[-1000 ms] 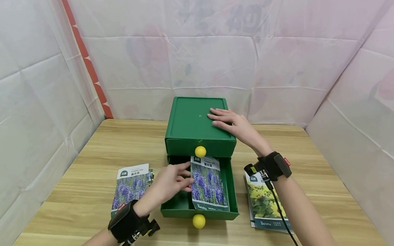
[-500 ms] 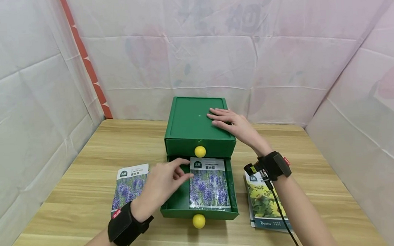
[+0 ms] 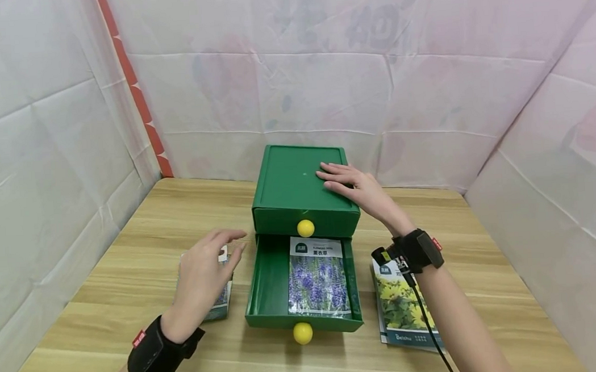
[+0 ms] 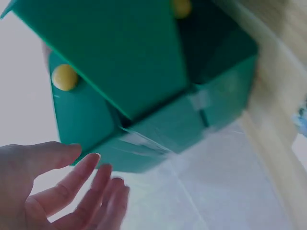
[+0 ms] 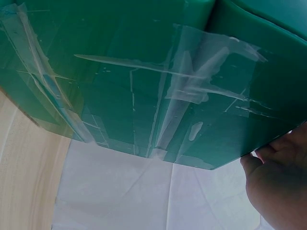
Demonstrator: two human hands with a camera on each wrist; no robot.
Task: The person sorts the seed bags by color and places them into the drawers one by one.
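From the head camera, the left hand (image 3: 203, 274) hovers with fingers spread and relaxed, holding nothing, above a lavender seed packet (image 3: 222, 302) on the desk (image 3: 127, 242); just to its right the open drawer (image 3: 263, 290) holds another lavender packet (image 3: 316, 279). The right hand (image 3: 351, 185) lies flat on the green box (image 3: 290, 181). The left wrist camera shows loose fingers (image 4: 91, 179) beside the box. The right wrist camera shows fingertips (image 5: 268, 165) on the box's edge.

drawer box (image 3: 297, 180): green matt card, clear glossy tape on its side
knobs (image 3: 306, 228): smooth yellow plastic
seed packet (image 3: 317, 279): glossy printed paper
surface (image 3: 131, 310): pale wood grain, smooth
walls (image 3: 322, 76): white creased cloth
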